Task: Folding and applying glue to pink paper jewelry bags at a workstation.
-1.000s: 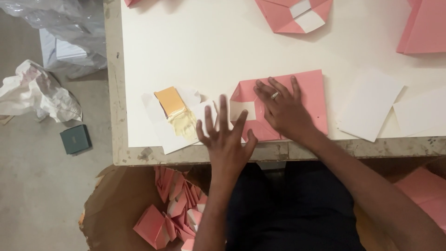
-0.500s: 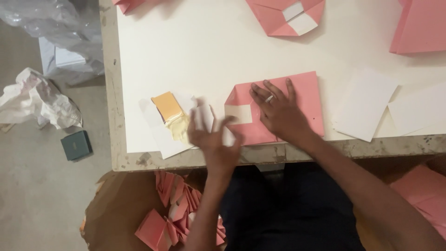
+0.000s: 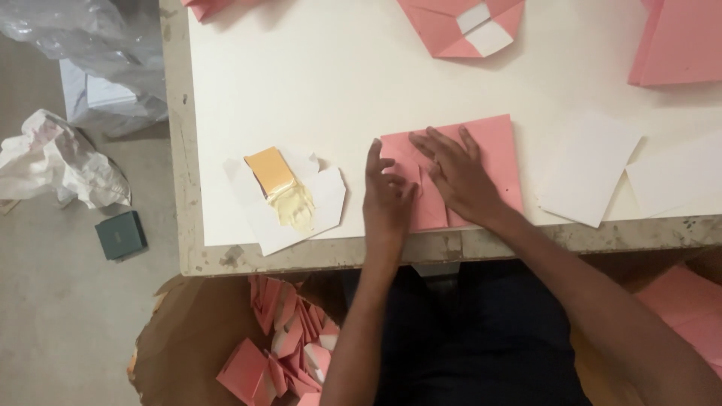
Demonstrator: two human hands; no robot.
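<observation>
Pink paper, a half-made envelope [image 3: 459, 169], lies flat on the white table [image 3: 331, 83] near its front edge, and both hands are on it. The right hand [image 3: 459, 177] rests spread and flat over the middle, fingers pointing toward eleven o'clock, pinning the sheet rather than gripping it. The left hand [image 3: 387, 197] sits at the envelope's nine o'clock edge, fingers curled loosely against the folded side flap, pressing and not clutching anything.

At nine o'clock from the hands, a white scrap [image 3: 289, 203] carries a yellowish smear of glue and an orange pad [image 3: 269, 171]. White sheets [image 3: 590, 177] lie at three o'clock. At twelve o'clock sits another pink envelope with its flaps folded in [image 3: 462, 26], and a further pink sheet [image 3: 681, 41] at two o'clock.

Below the table's edge, at seven o'clock, a brown container [image 3: 188, 346] holds a heap of finished pink envelopes [image 3: 289, 338]. Judging by that heap, many are done; this one looks mid-fold, with its flaps being pressed down.
</observation>
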